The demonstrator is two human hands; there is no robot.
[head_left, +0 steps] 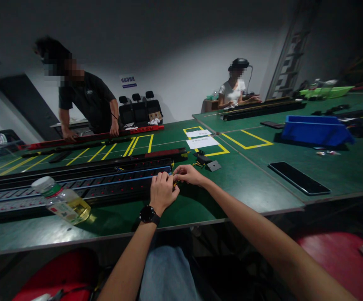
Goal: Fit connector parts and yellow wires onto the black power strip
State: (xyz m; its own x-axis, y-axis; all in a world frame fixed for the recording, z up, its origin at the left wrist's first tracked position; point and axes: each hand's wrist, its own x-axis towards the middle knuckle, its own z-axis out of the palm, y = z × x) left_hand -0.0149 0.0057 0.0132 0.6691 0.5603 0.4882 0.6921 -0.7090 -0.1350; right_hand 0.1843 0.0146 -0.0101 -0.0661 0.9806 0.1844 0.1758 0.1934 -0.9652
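Note:
A long black bar [118, 189] with a blue stripe and rows of small red dots lies along the green table, its right end under my hands. My left hand [162, 190], with a dark watch at the wrist, is curled over that end, its thumb toward the wires. Yellow and dark wires [175, 182] come out there. My right hand [188, 174] pinches at these wires from the right, fingertips close to the left hand's. Just behind lie a small dark plate [213, 166] and black parts [202, 157] with more yellow wires.
A drink bottle [64, 200] stands in front of the bars at left. Right of me lie a phone [299, 177] and a blue bin [316, 130]. White papers [202, 142] lie by yellow tape. Two people [90, 100] work across the table, one beside a red bar [145, 129].

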